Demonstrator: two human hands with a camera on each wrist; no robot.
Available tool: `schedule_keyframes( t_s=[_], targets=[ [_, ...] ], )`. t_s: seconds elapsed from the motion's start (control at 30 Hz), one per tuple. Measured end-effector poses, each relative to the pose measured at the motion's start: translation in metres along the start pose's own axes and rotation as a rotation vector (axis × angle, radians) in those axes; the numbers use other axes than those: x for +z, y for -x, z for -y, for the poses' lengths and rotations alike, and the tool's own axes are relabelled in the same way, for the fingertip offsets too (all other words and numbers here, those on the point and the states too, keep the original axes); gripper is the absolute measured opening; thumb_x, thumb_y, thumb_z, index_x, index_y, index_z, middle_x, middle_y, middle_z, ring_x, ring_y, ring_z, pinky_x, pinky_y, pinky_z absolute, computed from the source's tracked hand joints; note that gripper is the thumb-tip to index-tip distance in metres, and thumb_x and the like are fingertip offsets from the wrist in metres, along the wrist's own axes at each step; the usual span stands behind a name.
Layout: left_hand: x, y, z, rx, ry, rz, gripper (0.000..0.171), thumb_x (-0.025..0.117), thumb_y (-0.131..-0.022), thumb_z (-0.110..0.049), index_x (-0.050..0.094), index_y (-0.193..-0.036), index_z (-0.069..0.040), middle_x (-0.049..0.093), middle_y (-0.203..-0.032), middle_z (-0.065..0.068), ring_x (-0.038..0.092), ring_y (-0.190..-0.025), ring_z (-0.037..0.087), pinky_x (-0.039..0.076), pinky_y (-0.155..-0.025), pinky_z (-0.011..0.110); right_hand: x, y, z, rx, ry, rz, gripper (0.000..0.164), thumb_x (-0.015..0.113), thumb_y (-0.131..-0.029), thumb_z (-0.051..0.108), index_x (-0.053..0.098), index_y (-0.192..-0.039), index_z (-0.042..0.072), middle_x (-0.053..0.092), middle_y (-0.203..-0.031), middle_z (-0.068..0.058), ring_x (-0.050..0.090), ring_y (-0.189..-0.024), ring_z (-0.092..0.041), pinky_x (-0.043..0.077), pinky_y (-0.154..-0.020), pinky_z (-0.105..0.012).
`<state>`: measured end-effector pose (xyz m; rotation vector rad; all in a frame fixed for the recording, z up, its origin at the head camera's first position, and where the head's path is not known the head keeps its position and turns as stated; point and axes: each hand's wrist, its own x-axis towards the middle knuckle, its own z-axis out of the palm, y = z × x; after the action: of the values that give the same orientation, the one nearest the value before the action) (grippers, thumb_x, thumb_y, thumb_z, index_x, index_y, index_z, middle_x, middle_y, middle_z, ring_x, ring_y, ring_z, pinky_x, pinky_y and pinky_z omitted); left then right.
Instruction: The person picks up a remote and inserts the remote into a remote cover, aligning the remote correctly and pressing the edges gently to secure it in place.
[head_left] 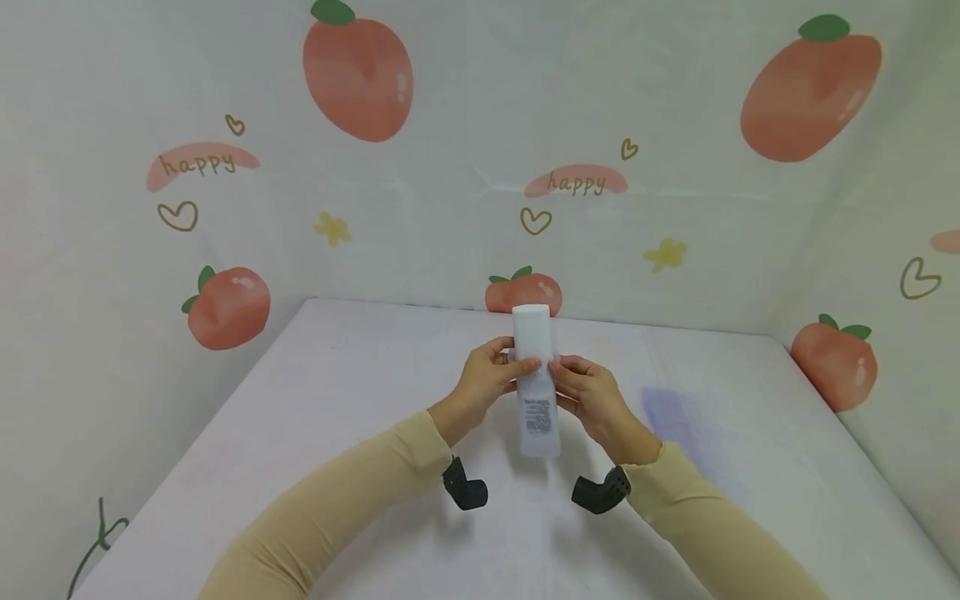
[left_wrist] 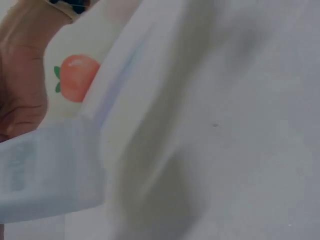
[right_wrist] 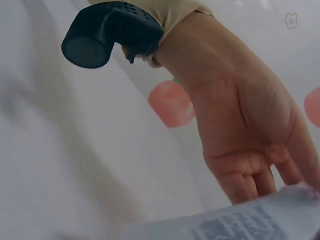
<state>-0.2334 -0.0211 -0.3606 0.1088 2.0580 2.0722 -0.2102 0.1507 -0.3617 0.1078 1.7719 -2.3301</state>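
A long, narrow white package (head_left: 535,350) with a block of dark print near its lower end is held up over the table, nearly upright. My left hand (head_left: 483,379) grips its left side, thumb across the front and fingers behind. On the right side, my right hand (head_left: 594,396) pinches the edge between thumb and fingers. The left wrist view catches the lower end of the package (left_wrist: 55,172), pale and somewhat see-through, beside the right hand (left_wrist: 22,85). In the right wrist view the left hand (right_wrist: 250,125) appears behind the printed face of the package (right_wrist: 240,222); its fingertips are partly hidden.
The white tabletop (head_left: 375,367) carries a faint purple stain (head_left: 678,425) at the right. A white curtain (head_left: 465,108) with fruit prints surrounds the back and sides. Each wrist wears a black camera (head_left: 467,487). A green cord (head_left: 100,533) hangs at the lower left.
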Motion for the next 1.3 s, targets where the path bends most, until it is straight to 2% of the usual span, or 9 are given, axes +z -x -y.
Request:
schedule_keyframes(
  t_s=[0.27, 0.4, 0.63, 0.8, 0.9, 0.97, 1.07, 1.13, 1.3],
  targets=[
    [0.002, 0.001, 0.002, 0.020, -0.049, 0.034, 0.053, 0.068, -0.091, -0.020, 0.048, -0.138, -0.008, 0.067, -0.115, 0.018, 0.067, -0.098, 0.022, 0.057, -0.085, 0.040, 0.012, -0.005, -0.007, -0.047, 0.018, -0.181, 0.026, 0.059, -0.097, 0.018, 0.061, -0.071, 0.017, 0.063, -0.077, 0.008, 0.062, -0.073, -0.008, 0.053, -0.071, -0.023],
    [-0.001, 0.001, -0.004, -0.017, -0.098, 0.075, 0.052, 0.067, -0.092, -0.020, 0.047, -0.139, -0.009, 0.067, -0.114, 0.019, 0.068, -0.097, 0.026, 0.057, -0.085, 0.042, 0.011, -0.011, -0.002, -0.060, 0.053, -0.226, 0.024, 0.061, -0.096, 0.015, 0.062, -0.072, 0.015, 0.063, -0.077, 0.006, 0.063, -0.071, -0.009, 0.054, -0.069, -0.022],
    [-0.004, 0.001, -0.010, -0.106, -0.110, 0.115, 0.050, 0.067, -0.091, -0.021, 0.050, -0.137, -0.008, 0.064, -0.114, 0.016, 0.068, -0.093, 0.027, 0.056, -0.086, 0.043, 0.006, -0.023, 0.009, -0.043, 0.076, -0.209, 0.026, 0.060, -0.096, 0.011, 0.064, -0.070, 0.014, 0.060, -0.070, 0.005, 0.057, -0.064, -0.008, 0.052, -0.064, -0.018],
    [-0.003, 0.002, -0.008, -0.136, -0.094, 0.116, 0.053, 0.068, -0.091, -0.021, 0.049, -0.139, -0.008, 0.064, -0.115, 0.017, 0.068, -0.093, 0.026, 0.057, -0.086, 0.042, 0.006, -0.023, 0.011, 0.012, 0.047, -0.165, 0.022, 0.056, -0.097, 0.010, 0.061, -0.076, 0.013, 0.060, -0.075, 0.006, 0.058, -0.069, -0.008, 0.051, -0.067, -0.019],
    [-0.005, 0.001, -0.008, -0.106, -0.125, 0.113, 0.053, 0.069, -0.090, -0.019, 0.050, -0.137, -0.007, 0.065, -0.115, 0.018, 0.068, -0.096, 0.027, 0.057, -0.086, 0.043, 0.007, -0.017, 0.009, 0.026, 0.046, -0.105, 0.016, 0.052, -0.100, 0.013, 0.058, -0.087, 0.017, 0.061, -0.081, 0.009, 0.060, -0.076, -0.008, 0.051, -0.074, -0.022],
    [-0.007, 0.001, -0.010, -0.067, -0.158, 0.106, 0.051, 0.071, -0.089, -0.018, 0.052, -0.135, -0.006, 0.066, -0.113, 0.019, 0.067, -0.097, 0.027, 0.057, -0.085, 0.044, 0.009, -0.013, 0.008, 0.002, 0.073, -0.067, 0.008, 0.049, -0.102, 0.017, 0.056, -0.103, 0.020, 0.060, -0.088, 0.008, 0.061, -0.083, -0.010, 0.051, -0.080, -0.027],
    [-0.008, 0.000, -0.012, -0.007, -0.201, 0.096, 0.047, 0.072, -0.088, -0.016, 0.055, -0.131, -0.005, 0.067, -0.110, 0.019, 0.067, -0.096, 0.027, 0.058, -0.081, 0.043, 0.011, -0.007, 0.007, -0.048, 0.159, -0.024, 0.030, 0.046, -0.103, 0.026, 0.045, -0.134, 0.024, 0.057, -0.109, 0.002, 0.062, -0.099, -0.017, 0.049, -0.094, -0.037],
    [-0.008, 0.001, -0.012, 0.012, -0.217, 0.088, 0.045, 0.073, -0.087, -0.016, 0.057, -0.128, -0.005, 0.068, -0.109, 0.018, 0.067, -0.094, 0.027, 0.059, -0.079, 0.041, 0.012, -0.005, 0.007, -0.066, 0.211, 0.004, 0.046, 0.047, -0.103, 0.028, 0.034, -0.147, 0.021, 0.052, -0.122, -0.007, 0.058, -0.111, -0.025, 0.046, -0.102, -0.045],
    [-0.006, 0.005, -0.007, 0.021, -0.259, 0.091, 0.045, 0.077, -0.084, -0.014, 0.060, -0.124, -0.002, 0.067, -0.108, 0.016, 0.067, -0.090, 0.025, 0.059, -0.075, 0.038, 0.009, -0.005, 0.004, -0.030, 0.317, 0.080, 0.060, 0.056, -0.099, 0.023, 0.027, -0.150, 0.008, 0.047, -0.132, -0.021, 0.055, -0.118, -0.031, 0.042, -0.104, -0.054]
  ],
)
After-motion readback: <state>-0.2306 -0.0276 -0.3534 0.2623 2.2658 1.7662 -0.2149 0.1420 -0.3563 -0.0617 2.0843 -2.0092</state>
